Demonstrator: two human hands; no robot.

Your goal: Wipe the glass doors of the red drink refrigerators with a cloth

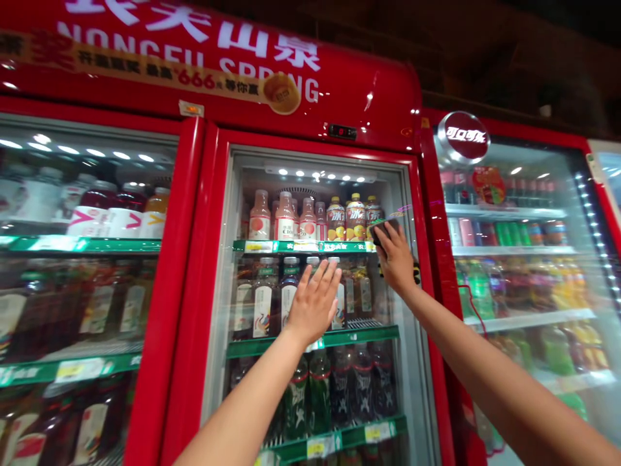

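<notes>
Open, with fingers extended, my left hand (314, 303) is at the glass door (396, 184) before the white-labelled bottles (262, 303); my right hand (396, 259) grips a dark pad (380, 235) at the glass, just right of the yellow-capped bottles (356, 219) and near the red frame (422, 213).

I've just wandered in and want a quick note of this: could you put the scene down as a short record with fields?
Place: in front of a red drinks fridge with a closed glass door
Left hand: empty, fingers spread before the glass; contact unclear
Right hand: holds a dark block at the door's right side
Upper shelf: pink bottles, yellow-capped bottles
Next shelf down: white-labelled bottles
</notes>
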